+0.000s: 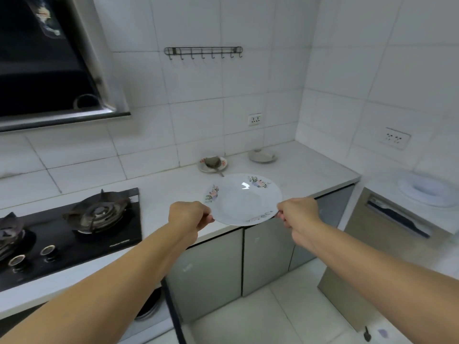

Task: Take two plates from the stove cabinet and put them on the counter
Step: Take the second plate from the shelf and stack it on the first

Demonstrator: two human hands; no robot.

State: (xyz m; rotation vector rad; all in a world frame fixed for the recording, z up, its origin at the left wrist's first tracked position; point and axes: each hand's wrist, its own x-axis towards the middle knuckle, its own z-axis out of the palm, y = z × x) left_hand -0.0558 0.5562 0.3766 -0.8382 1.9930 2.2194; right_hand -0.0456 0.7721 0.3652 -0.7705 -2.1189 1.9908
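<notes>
A white plate with flower prints [244, 199] is held level over the front edge of the white counter [173, 192]. My left hand [190, 216] grips its left rim and my right hand [299, 212] grips its right rim. Whether the plate touches the counter I cannot tell. Below my left arm the stove cabinet [151, 306] stands open, with round dishes dimly visible inside. Its dark door edge [173, 311] juts out toward me.
A black gas hob [74, 227] sits at the left under a range hood [49, 70]. At the back of the counter are a small dish with a spoon [213, 164] and another small dish [262, 155]. A white plate [426, 188] lies on an appliance at the right.
</notes>
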